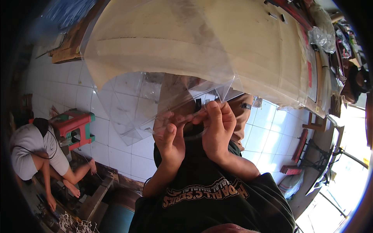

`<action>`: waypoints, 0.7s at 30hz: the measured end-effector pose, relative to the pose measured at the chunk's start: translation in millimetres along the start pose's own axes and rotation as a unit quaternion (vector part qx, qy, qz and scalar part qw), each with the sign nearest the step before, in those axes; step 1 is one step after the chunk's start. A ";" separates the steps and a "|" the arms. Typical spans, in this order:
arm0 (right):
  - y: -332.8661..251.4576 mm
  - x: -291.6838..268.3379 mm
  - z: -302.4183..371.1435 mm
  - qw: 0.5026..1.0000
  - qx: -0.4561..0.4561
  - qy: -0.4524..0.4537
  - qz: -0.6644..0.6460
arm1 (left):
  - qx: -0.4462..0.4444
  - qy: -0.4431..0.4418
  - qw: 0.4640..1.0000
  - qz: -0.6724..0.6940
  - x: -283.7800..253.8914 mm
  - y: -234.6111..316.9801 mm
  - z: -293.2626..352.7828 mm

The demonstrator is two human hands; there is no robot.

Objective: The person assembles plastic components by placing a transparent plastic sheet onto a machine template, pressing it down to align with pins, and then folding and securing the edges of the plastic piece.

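A large clear plastic sheet [128, 126] stretches from the table's edge down to my hands, its near edge folded or creased. My left hand [169, 139] holds this edge, fingers behind the film and thumb in front. Close beside it, my right hand [218, 132] pinches the same edge between thumb and curled fingers. The fingertips of both hands nearly meet. A small dark piece [198, 104] shows just above the fingers; I cannot tell whether it lies on the sheet or behind it.
A table [256, 42] with a tan covering lies ahead, small dark pieces [272, 16] at its far right. Crumpled plastic [322, 40] and clutter line the right side. At left, a person [39, 149] sits low near a red and green stool [74, 128] on white floor tiles.
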State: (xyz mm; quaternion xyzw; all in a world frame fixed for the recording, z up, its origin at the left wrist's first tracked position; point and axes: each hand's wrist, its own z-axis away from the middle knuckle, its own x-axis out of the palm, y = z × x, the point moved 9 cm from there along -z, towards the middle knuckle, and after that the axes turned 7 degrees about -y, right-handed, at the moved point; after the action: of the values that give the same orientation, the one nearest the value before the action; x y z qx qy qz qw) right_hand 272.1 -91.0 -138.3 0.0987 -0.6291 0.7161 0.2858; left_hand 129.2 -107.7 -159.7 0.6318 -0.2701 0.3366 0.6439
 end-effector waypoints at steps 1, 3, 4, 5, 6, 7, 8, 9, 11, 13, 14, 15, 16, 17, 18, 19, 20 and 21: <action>1.0 -0.6 -0.6 1.000 -0.006 0.008 0.004 | -0.003 0.006 1.000 -0.004 -2.4 -1.0 0.6; 4.3 -3.6 -1.6 0.999 -0.018 0.026 0.011 | -0.019 0.007 0.999 -0.034 -5.3 -1.7 2.0; 4.8 -4.0 -2.5 0.999 -0.030 0.027 0.020 | -0.029 0.003 0.998 -0.058 -7.0 -1.0 3.2; 6.3 -4.1 -3.1 0.998 -0.041 0.027 0.027 | -0.039 0.001 0.996 -0.083 -8.4 -0.6 4.2; 6.0 -3.8 -3.1 0.998 -0.051 0.026 0.035 | -0.035 0.002 0.996 -0.080 -8.8 0.4 4.1; 5.8 -3.3 -2.8 0.997 -0.049 0.030 0.042 | -0.031 0.002 0.997 -0.078 -8.7 1.1 3.6; 5.0 -2.4 -2.8 0.997 -0.046 0.032 0.050 | -0.026 0.003 0.997 -0.074 -8.7 1.9 3.3; 4.6 -2.0 -2.8 0.997 -0.044 0.035 0.057 | -0.033 0.011 0.996 -0.079 -9.9 1.4 4.0; 4.4 -2.6 -3.9 0.997 -0.048 0.032 0.059 | -0.046 0.026 0.995 -0.087 -12.3 0.0 6.0; 4.1 -3.0 -4.3 0.996 -0.048 0.029 0.065 | -0.050 0.028 0.995 -0.087 -10.9 -0.9 5.9; 3.6 -2.6 -4.2 0.996 -0.046 0.027 0.069 | -0.051 0.029 0.995 -0.086 -10.2 -1.5 5.9; 3.5 -2.4 -4.1 0.996 -0.044 0.025 0.074 | -0.045 0.030 0.996 -0.072 -9.5 -1.1 5.3; 3.9 -2.5 -4.1 0.996 -0.045 0.022 0.071 | -0.038 0.032 0.997 -0.057 -9.0 -0.8 4.3; 3.8 -2.7 -4.1 0.996 -0.045 0.020 0.069 | -0.032 0.033 0.998 -0.042 -8.3 -0.3 3.6; 3.7 -2.7 -4.0 0.997 -0.045 0.017 0.066 | -0.036 0.031 0.997 -0.055 -8.4 -0.8 4.0; 3.6 -2.8 -3.7 0.997 -0.045 0.016 0.061 | -0.041 0.030 0.996 -0.068 -9.0 -1.1 4.8; 4.2 -2.9 -3.6 0.997 -0.045 0.015 0.056 | -0.046 0.029 0.995 -0.081 -9.8 -1.5 5.1; 4.8 -2.8 -3.4 0.998 -0.045 0.013 0.051 | -0.044 0.034 0.996 -0.067 -10.6 -1.4 5.0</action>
State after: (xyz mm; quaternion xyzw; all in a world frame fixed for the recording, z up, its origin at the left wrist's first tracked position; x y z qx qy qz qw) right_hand 272.6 -88.7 -144.4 0.0440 -0.6612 0.7017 0.2617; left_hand 124.0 -113.6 -168.6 0.6078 -0.2199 0.3016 0.7009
